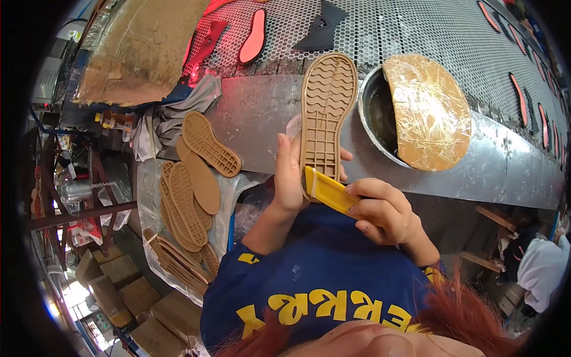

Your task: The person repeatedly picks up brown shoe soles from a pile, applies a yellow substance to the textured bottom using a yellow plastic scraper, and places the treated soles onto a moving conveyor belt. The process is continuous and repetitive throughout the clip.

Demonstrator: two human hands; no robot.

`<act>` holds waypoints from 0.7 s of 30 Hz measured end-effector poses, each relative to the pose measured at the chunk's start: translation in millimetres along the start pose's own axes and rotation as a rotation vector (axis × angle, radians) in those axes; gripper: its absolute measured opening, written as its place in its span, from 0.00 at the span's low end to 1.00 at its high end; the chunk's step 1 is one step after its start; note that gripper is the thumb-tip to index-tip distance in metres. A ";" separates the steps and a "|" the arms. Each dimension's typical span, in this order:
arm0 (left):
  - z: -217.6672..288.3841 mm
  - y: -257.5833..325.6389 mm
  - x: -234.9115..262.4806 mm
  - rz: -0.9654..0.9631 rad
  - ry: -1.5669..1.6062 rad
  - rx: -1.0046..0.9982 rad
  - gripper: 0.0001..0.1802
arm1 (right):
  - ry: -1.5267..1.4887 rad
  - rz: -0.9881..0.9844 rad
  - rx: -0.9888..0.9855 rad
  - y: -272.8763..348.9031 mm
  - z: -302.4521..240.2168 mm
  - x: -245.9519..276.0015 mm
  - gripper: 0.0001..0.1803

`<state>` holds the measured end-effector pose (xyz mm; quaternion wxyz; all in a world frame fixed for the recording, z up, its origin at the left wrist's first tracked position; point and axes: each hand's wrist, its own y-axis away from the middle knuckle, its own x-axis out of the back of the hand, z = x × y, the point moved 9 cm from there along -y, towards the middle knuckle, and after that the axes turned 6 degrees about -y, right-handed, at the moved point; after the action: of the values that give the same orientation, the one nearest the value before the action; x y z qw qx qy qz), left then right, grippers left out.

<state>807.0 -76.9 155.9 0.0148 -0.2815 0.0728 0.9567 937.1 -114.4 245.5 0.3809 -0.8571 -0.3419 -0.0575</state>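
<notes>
A tan rubber shoe sole (pixel 328 101) is held upright in front of me, its wavy and gridded face showing. My left hand (pixel 288 175) is closed around its lower part, with the thumb on the left edge and fingertips showing past the right edge. In my right hand (pixel 383 211), a flat yellow tool (pixel 333 193) is pinched between the thumb and fingers. Its pale end lies against the lower end of the sole; whether it has bristles I cannot tell. Just right of the sole stands a metal bowl (pixel 370 128), partly covered by a tape-wrapped brown board (pixel 431 113).
Several more tan soles (pixel 189 202) lie piled on clear plastic at my left. A metal ledge (pixel 262 110) borders a mesh conveyor (pixel 392 30) carrying red and black shoe pieces. A plastic-wrapped brown board (pixel 140 50) stands at upper left; cardboard boxes (pixel 140 291) sit below.
</notes>
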 end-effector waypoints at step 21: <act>-9.4 8.1 -0.2 -0.105 0.100 0.304 0.49 | -1.012 -0.171 -0.265 -16.2 72.4 1.3 0.09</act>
<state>811.6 -86.3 149.2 0.1033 -0.3268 0.2028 0.9173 916.2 -55.8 205.0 0.0505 -0.7874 -0.5416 0.2899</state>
